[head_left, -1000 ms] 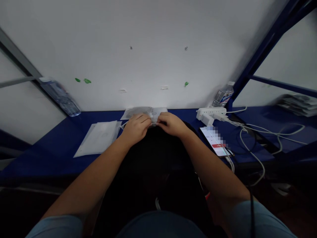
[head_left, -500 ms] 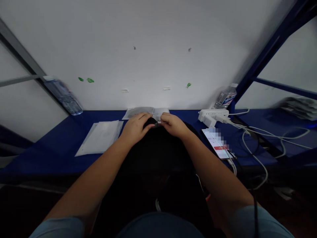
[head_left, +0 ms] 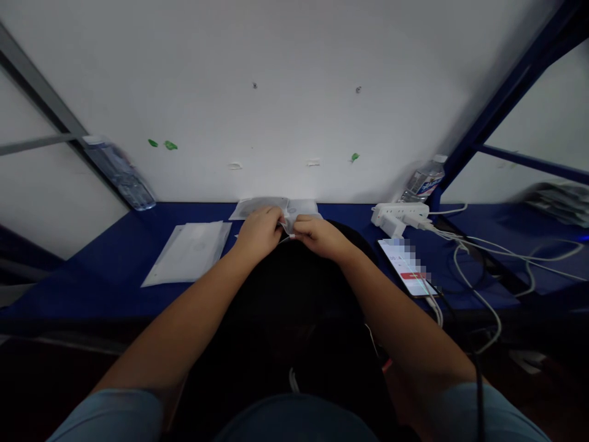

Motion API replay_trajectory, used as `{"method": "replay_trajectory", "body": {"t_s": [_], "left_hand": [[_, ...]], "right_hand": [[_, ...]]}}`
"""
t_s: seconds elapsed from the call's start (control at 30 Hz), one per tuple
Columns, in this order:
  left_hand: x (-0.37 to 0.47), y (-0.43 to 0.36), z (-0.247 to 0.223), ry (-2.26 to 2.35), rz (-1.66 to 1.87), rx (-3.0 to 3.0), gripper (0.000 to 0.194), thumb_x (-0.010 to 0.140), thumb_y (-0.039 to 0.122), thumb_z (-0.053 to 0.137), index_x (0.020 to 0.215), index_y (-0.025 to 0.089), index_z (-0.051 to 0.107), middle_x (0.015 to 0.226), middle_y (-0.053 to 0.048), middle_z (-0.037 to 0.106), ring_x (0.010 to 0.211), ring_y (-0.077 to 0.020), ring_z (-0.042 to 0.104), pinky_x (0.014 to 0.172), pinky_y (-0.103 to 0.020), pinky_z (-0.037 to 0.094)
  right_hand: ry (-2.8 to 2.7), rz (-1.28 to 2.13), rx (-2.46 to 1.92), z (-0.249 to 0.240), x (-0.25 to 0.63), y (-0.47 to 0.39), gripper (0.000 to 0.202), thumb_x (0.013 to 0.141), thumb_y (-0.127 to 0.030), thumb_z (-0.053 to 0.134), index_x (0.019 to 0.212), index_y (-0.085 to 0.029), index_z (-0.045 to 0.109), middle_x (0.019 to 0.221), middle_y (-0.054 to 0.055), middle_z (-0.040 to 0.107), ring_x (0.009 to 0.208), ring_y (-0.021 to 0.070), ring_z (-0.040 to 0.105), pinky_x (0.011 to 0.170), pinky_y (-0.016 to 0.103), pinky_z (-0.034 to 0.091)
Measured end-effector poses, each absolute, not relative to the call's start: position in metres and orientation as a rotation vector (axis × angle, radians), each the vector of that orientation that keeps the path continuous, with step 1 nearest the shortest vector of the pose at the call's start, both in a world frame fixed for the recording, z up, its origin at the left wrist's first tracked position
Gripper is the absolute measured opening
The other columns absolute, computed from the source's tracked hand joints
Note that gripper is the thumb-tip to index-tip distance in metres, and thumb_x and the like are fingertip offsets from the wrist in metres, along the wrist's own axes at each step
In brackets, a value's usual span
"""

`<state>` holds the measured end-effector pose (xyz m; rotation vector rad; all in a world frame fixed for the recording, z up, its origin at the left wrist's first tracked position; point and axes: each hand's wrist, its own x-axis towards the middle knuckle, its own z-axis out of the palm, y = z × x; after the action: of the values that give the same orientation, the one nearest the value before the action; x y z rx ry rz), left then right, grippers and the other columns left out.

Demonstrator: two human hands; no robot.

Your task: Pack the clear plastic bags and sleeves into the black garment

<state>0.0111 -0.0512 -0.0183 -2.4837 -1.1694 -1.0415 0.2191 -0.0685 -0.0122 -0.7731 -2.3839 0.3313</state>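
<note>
My left hand [head_left: 260, 232] is closed, its thumb and fingers pinching the upper edge of a translucent plastic bag [head_left: 289, 228] with a whitish rim. My right hand [head_left: 319, 235] is closed on the same edge from the right, fingers curled. The two hands are a short gap apart. Much of the bag is hidden by the hands, and a black surface lies just below them. Behind the hands, another translucent bag [head_left: 262, 205] lies flat against the wall. A stack of frosted plastic bags [head_left: 191, 252] rests on the blue table to the left.
On the right of the blue table [head_left: 115, 245] are a lit phone [head_left: 407, 270], a white power strip [head_left: 384, 215] with cables [head_left: 478, 245], and a water bottle [head_left: 424, 179]. Another bottle [head_left: 122, 175] leans at the left. A white wall [head_left: 294, 110] stands behind.
My left hand has curled its fingers and thumb in, where its thumb was stretched out before. The pale bag edge between the hands now shows more. The view has shifted slightly.
</note>
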Motion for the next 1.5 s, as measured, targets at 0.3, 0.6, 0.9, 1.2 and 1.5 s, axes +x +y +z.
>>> {"method": "replay_trajectory", "body": {"t_s": [0.3, 0.6, 0.9, 1.2, 1.5], "left_hand": [[0.007, -0.067, -0.009, -1.040, -0.939, -2.532, 0.011, 0.085, 0.015, 0.058, 0.095, 0.020, 0.058, 0.094, -0.008, 0.063, 0.091, -0.0257, 0.061, 0.082, -0.043, 0.051], [0.006, -0.072, -0.011, -0.726, -0.769, -2.534, 0.012, 0.098, 0.031, 0.059, 0.100, 0.022, 0.066, 0.105, -0.006, 0.071, 0.102, -0.0260, 0.061, 0.091, -0.046, 0.046], [0.010, -0.075, -0.009, -0.801, -0.755, -2.516, 0.015, 0.098, 0.027, 0.055, 0.092, 0.023, 0.069, 0.097, -0.006, 0.070, 0.098, -0.0256, 0.061, 0.091, -0.046, 0.044], [0.009, -0.073, -0.010, -0.783, -0.798, -2.520, 0.020, 0.099, 0.022, 0.050, 0.089, 0.022, 0.067, 0.093, -0.005, 0.070, 0.095, -0.0239, 0.062, 0.086, -0.042, 0.046], [0.001, -0.070, -0.008, -0.884, -0.750, -2.495, 0.016, 0.096, 0.019, 0.051, 0.090, 0.024, 0.066, 0.094, -0.005, 0.069, 0.094, -0.0244, 0.061, 0.084, -0.041, 0.047]], "right_hand": [[-2.381, 0.281, -0.890, -0.015, 0.222, -0.065, 0.015, 0.092, -0.013, 0.058, 0.079, -0.019, 0.057, 0.088, 0.001, 0.056, 0.081, 0.0144, 0.051, 0.073, 0.027, 0.038], [-2.355, 0.231, -0.919, -0.011, 0.223, -0.071, 0.012, 0.094, -0.016, 0.057, 0.085, -0.020, 0.063, 0.088, 0.001, 0.059, 0.080, 0.0142, 0.052, 0.073, 0.026, 0.037], [-2.347, 0.217, -0.898, -0.009, 0.222, -0.071, 0.019, 0.094, -0.011, 0.050, 0.083, -0.021, 0.062, 0.086, 0.000, 0.059, 0.079, 0.0137, 0.052, 0.071, 0.026, 0.037], [-2.331, 0.237, -0.849, -0.008, 0.224, -0.071, 0.021, 0.092, -0.010, 0.050, 0.074, -0.020, 0.056, 0.081, 0.000, 0.056, 0.074, 0.0128, 0.050, 0.069, 0.026, 0.036], [-2.330, 0.257, -0.851, -0.006, 0.232, -0.065, 0.024, 0.090, -0.012, 0.052, 0.069, -0.022, 0.046, 0.078, -0.001, 0.055, 0.072, 0.0135, 0.049, 0.070, 0.029, 0.038]]}}
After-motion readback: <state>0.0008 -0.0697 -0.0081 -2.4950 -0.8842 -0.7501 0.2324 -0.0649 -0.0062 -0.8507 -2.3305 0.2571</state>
